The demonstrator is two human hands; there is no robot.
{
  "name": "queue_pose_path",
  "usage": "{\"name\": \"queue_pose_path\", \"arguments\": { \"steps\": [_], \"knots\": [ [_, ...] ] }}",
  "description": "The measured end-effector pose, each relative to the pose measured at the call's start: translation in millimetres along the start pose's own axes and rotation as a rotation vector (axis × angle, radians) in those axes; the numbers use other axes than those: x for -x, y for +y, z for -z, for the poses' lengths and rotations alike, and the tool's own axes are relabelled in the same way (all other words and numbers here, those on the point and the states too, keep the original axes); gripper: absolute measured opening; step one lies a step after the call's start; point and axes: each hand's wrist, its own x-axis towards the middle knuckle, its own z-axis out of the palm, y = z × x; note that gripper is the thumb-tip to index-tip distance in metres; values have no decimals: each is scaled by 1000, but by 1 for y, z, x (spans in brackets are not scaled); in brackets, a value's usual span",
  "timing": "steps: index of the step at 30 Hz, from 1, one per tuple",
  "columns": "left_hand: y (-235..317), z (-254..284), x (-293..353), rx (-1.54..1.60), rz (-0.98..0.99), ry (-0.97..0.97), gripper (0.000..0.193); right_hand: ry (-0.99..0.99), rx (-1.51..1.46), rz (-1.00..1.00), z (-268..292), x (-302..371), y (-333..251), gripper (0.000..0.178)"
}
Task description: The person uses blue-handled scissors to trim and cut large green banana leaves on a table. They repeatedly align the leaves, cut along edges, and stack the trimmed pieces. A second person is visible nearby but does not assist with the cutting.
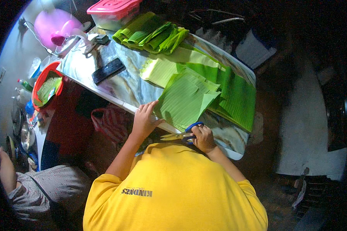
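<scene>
In my right hand is a pair of scissors with blue handles. Its blades point left, below the table's front edge. My left hand grips the left edge of a cut banana leaf, thumb apart from the fingers. That piece lies over the front of the marbled table, on top of more leaf pieces. Larger, darker banana leaves spread to its right. Behind them, rolled and folded banana leaves are piled at the table's far edge.
A black phone lies on the table's left part. Further back are a clear box with a red lid and a pink fan. An orange-red basin holds leaf scraps at left. Another person's lap is at lower left.
</scene>
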Motion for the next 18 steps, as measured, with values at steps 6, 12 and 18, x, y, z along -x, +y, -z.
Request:
{"name": "queue_pose_path", "arguments": {
  "steps": [6, 12, 18],
  "knots": [
    [-4, 1, 0, -84, -40, -19, 51, -42, 22, -54, -16, 16, 4, 16],
    [-8, 1, 1, -63, -59, -6, 40, -19, -49, -87, -19, 18, 1, 18],
    [2, 7, 5, 27, 58, -40, 35, -60, -122, -148, -16, 21, 0, 18]
  ]
}}
